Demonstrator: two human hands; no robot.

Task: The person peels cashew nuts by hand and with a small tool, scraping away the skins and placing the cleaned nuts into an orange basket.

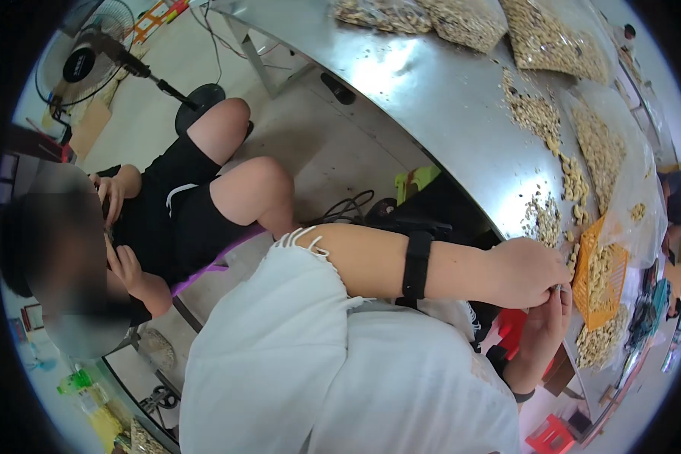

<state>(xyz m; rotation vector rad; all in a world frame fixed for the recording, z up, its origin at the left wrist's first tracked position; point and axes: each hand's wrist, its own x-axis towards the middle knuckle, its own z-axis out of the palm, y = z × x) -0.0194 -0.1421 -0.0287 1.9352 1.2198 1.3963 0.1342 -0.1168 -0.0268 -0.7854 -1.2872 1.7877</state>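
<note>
My left hand (528, 272) has its fingers closed in a pinch at the table edge, with a black strap around that arm. Just below it in the view, my right hand (552, 314) is also closed, its fingertips meeting those of the left. Whatever sits between the fingertips is too small and hidden to name. Right beside both hands stands an orange plastic basket (614, 286) holding pale tan, nut-like pieces. Loose tan pieces (573, 181) trail along the metal table (446, 98) near the basket, and another pile (604, 342) lies past it.
Clear plastic bags (556, 41) of tan pieces lie at the table's far end, and an open bag (635, 219) lies behind the basket. A seated person (181, 197) in black is at the left. A fan (79, 64) and a red stool (550, 436) stand on the floor.
</note>
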